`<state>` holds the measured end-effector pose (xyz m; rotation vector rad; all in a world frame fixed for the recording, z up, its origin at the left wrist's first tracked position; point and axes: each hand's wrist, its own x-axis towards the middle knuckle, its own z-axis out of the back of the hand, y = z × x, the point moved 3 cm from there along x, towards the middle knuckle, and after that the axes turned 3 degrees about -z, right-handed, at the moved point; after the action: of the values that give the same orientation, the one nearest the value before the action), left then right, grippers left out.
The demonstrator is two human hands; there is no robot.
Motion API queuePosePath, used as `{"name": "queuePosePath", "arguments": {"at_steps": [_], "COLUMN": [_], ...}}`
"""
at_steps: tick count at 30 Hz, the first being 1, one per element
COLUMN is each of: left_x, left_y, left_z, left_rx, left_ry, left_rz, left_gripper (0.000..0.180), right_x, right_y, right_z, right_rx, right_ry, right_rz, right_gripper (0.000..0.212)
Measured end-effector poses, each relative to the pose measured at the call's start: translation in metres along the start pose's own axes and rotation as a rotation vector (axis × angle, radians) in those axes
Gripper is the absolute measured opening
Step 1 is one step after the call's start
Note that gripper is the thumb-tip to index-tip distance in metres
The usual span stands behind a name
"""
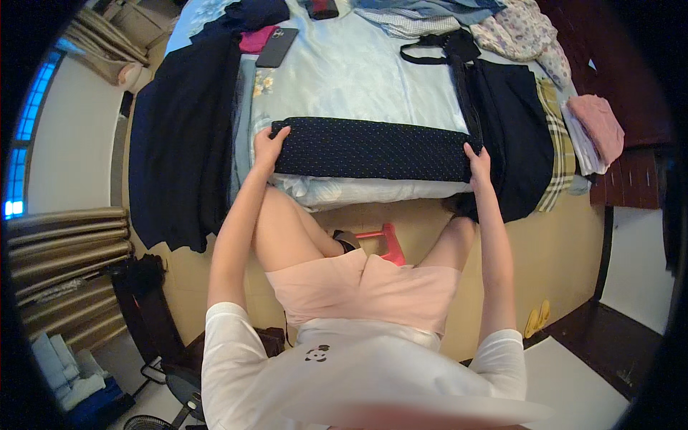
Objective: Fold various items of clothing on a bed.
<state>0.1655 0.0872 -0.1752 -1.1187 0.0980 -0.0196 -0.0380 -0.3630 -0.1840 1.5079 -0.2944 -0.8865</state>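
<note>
Fingers (284, 133) clamped on both ends of a dark dotted cloth (373, 150)

Left hand (266, 152), left of centre: thumb and fingers gripping the cloth's left end. Right hand (480, 168), right of centre: thumb and fingers gripping its right end.

Dark dotted cloth: one, a long flat band, stretched across the middle of the frame at the near edge of a bed (351, 82) with pale blue sheet.

Phone (276, 48): one, dark, upper left of centre, beside bright pink cloth (256, 39).

Black garments: left pile (179, 143); right pile (512, 136).

Checked cloth (556, 143): yellow-green, right side, against the right pile.

Yellow slippers (537, 319): one pair, lower right, on the floor.
</note>
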Motion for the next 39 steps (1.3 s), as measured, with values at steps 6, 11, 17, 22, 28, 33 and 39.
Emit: {"name": "queuePosePath", "arguments": {"at_steps": [6, 11, 17, 22, 28, 33, 39], "left_x": [-0.023, -0.058, -0.103, -0.133, -0.152, -0.160, -0.151], "left_y": [-0.033, -0.086, -0.123, -0.088, 0.006, -0.009, -0.005], "left_z": [0.001, 0.048, 0.146, 0.235, 0.325, 0.399, 0.411], "left_rx": [-0.162, -0.084, -0.183, -0.341, -0.467, -0.582, -0.715], "left_ry": [-0.088, -0.257, -0.381, -0.579, -0.820, -1.007, -1.182], "left_rz": [-0.081, -0.406, -0.400, -0.270, -0.013, -0.251, -0.118], "left_gripper": [0.023, 0.022, 0.020, 0.013, 0.038, 0.018, 0.023], "right_x": [0.004, 0.006, 0.028, -0.024, -0.067, -0.130, -0.218], "right_y": [0.004, 0.039, 0.109, 0.185, 0.232, 0.302, 0.345], "right_z": [-0.001, -0.019, -0.081, -0.214, -0.392, -0.539, -0.670], "right_rx": [-0.129, -0.113, -0.290, -0.387, -0.529, -0.617, -0.563], "right_ry": [-0.219, -0.154, -0.023, 0.127, 0.425, 0.474, 0.309], "right_rz": [0.110, 0.317, 0.477, 0.666, 0.957, 1.325, 1.763], "right_gripper": [0.041, 0.041, 0.057, 0.040, 0.036, 0.033, 0.023]}}
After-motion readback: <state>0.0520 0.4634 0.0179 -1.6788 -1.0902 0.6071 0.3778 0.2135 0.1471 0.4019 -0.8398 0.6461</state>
